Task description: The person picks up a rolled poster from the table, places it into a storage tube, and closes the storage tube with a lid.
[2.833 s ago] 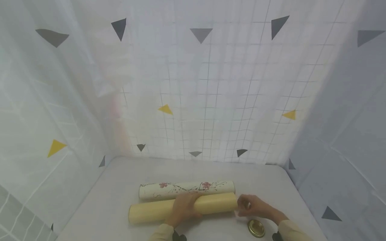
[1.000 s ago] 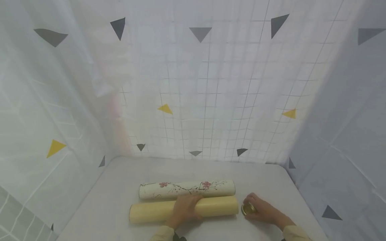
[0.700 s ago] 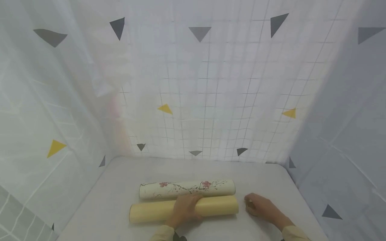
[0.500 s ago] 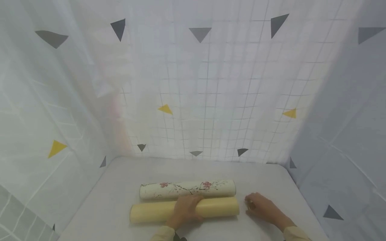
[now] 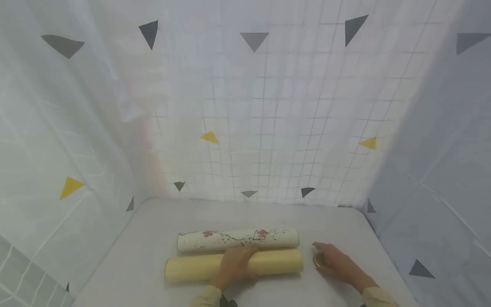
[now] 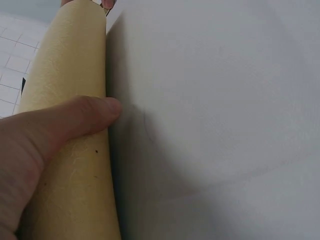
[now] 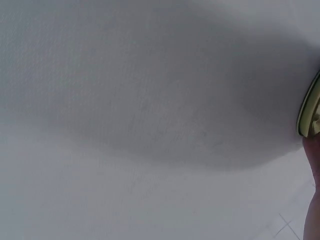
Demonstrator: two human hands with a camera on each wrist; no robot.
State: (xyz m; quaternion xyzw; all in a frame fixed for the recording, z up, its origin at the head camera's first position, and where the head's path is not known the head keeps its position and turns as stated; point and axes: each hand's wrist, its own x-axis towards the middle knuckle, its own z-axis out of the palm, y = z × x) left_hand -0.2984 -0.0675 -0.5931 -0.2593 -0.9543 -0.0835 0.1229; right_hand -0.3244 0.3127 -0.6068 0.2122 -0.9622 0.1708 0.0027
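A pale yellow tube (image 5: pixel 192 268) lies crosswise on the white table. My left hand (image 5: pixel 235 263) grips it around the middle from above. In the left wrist view, the thumb (image 6: pixel 85 117) stretches over the tube's surface. Just off the tube's right end, my right hand (image 5: pixel 338 262) holds a round gold metal lid (image 5: pixel 318 259), tilted up on edge and partly covered by the fingers. The right wrist view catches only the lid's rim (image 7: pixel 306 112) and part of a finger at its right border.
Behind the yellow tube, close alongside it, lies a white tube (image 5: pixel 239 239) painted with a dark branch and red blossoms. White sheeting (image 5: pixel 245 106) with grid lines and grey and yellow triangles encloses the table at the back and sides.
The right hand has left the tube's right end, picked up the gold lid from the table and turned it between its fingers. The left hand stays on the yellow tube.
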